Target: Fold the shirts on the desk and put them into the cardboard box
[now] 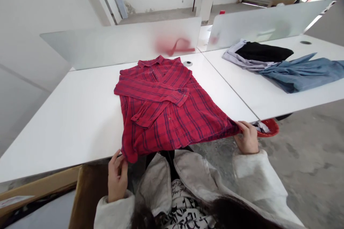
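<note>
A red and navy plaid shirt [188, 118] lies front side up on the white table, collar toward the divider. Its two sleeves are folded across the front, one over the other. The hem reaches past the near table edge. At the hem's left corner, my left hand [117, 177] pinches the cloth between thumb and fingers. My right hand [247, 139] grips the right corner of the hem, holding it out a little beyond the table edge. Part of the fingertips of each hand is hidden by the cloth.
Frosted dividers [120, 44] stand along the back of the white table [88, 114]. To the right lie folded grey, black and blue clothes [303, 71]. A cardboard box [88, 193] sits below left; a red basket [273, 128] is under the table at right.
</note>
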